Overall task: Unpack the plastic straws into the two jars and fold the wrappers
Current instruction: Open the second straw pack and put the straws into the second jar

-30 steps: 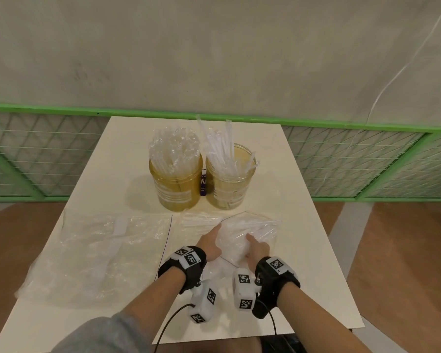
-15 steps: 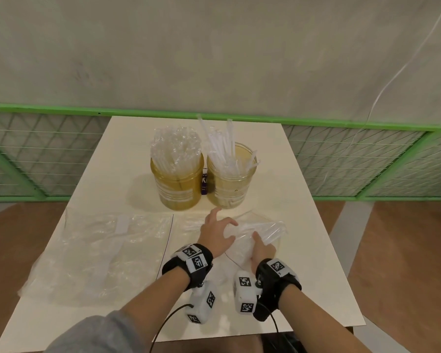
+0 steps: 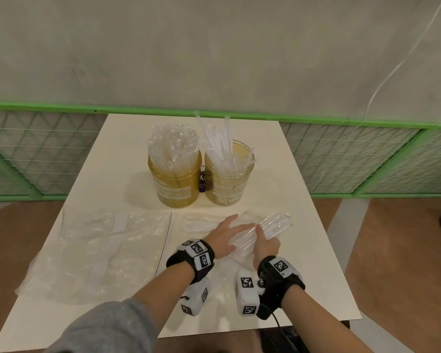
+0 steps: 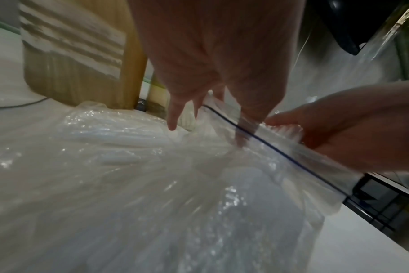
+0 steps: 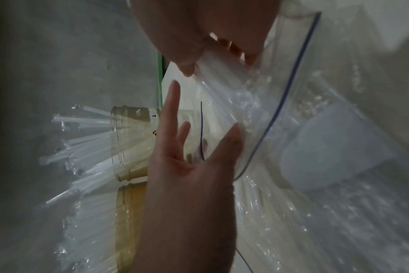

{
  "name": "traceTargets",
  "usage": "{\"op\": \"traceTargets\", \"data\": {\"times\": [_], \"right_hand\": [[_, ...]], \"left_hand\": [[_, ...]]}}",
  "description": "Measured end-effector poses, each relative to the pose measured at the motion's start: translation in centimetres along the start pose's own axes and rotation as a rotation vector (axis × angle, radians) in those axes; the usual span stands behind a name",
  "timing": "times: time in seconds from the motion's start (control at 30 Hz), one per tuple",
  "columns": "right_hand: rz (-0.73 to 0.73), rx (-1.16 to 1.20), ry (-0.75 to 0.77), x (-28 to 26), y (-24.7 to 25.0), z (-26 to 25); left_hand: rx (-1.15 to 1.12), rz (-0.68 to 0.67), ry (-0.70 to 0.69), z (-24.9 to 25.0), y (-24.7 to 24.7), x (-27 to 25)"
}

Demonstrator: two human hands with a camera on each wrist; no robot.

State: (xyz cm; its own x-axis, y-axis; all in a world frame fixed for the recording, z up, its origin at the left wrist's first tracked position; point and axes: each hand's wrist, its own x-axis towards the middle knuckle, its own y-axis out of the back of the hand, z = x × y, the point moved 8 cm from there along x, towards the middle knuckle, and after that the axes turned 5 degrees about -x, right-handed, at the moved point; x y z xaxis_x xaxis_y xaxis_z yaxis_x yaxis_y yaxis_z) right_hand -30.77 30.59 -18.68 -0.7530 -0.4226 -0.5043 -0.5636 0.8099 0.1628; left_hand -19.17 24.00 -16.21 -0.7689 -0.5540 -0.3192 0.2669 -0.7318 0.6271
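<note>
The right hand [image 3: 265, 247] holds a bunch of straws [image 3: 270, 226] (half out of the clear bag [image 4: 280, 153]), the left hand [image 3: 223, 238] lies flat with fingers wide, so loose straws may slip and roll off the tabletop [image 3: 303, 200].

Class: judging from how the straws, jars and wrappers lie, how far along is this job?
Done: both jars hold straws. One emptied wrapper lies unfolded. In hand: the right hand grips a straw bundle in a bag; the left hand lies open on it. Left: jar these straws and fold the wrappers.
</note>
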Motion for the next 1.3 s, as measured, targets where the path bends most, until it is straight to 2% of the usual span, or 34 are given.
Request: {"op": "traceTargets", "data": {"times": [0.1, 0.27, 0.43, 0.5, 0.6, 0.63, 0.67, 0.73, 0.8, 0.9, 1.0, 1.13, 1.2, 1.3], "right_hand": [[0.027, -0.052, -0.005, 0.2, 0.2, -0.1], [0.049, -0.074, -0.003, 0.5, 0.4, -0.3], [-0.036, 0.281, 0.002, 0.5, 0.5, -2.0], [-0.026, 0.319, 0.079, 0.6, 1.0, -3.5], [-0.015, 0.280, 0.226, 0.4, 1.3, -5.9], [-0.026, 0.252, 0.273, 0.1, 1.1, -6.6], [-0.042, 0.219, 0.311, -0.2, 0.8, -7.1], [-0.101, 0.179, 0.354, -0.9, -0.2, -7.8], [-0.149, 0.167, 0.390, -1.7, -0.8, -9.0], [-0.195, 0.169, 0.482, -2.8, -0.8, -12.1], [-0.226, 0.234, 0.488, -3.3, -0.4, -13.9], [-0.310, 0.125, 0.409, -3.8, -2.0, -11.2], [-0.346, 0.082, 0.424, -4.1, -2.6, -10.5], [-0.244, 0.157, 0.490, -3.7, -1.4, -12.6]], "left_hand": [[0.043, -0.036, -0.029, 0.3, -0.5, -0.1], [0.156, -0.093, 0.051, -1.1, -0.2, 0.1], [0.137, -0.079, 0.120, -2.9, -0.3, 0.5], [0.119, -0.010, 0.104, -2.5, 0.5, 0.5], [-0.066, 0.247, -0.033, 0.1, 2.9, -0.2], [-0.162, 0.232, -0.040, 0.8, 2.7, -0.3], [-0.204, 0.159, -0.009, 1.1, 1.8, -0.3], [-0.051, 0.017, 0.071, 1.1, -0.5, 0.1], [0.084, -0.027, 0.146, 0.2, -1.6, 0.5], [0.000, 0.028, 0.165, -0.5, -1.4, 0.7], [-0.115, 0.113, 0.148, -0.5, -0.7, 0.8], [-0.171, 0.186, 0.152, -0.3, 0.3, 0.8], [-0.180, 0.207, 0.160, -0.6, 0.6, 0.6], [-0.300, 0.256, 0.142, -1.3, 1.6, -0.4]]}}
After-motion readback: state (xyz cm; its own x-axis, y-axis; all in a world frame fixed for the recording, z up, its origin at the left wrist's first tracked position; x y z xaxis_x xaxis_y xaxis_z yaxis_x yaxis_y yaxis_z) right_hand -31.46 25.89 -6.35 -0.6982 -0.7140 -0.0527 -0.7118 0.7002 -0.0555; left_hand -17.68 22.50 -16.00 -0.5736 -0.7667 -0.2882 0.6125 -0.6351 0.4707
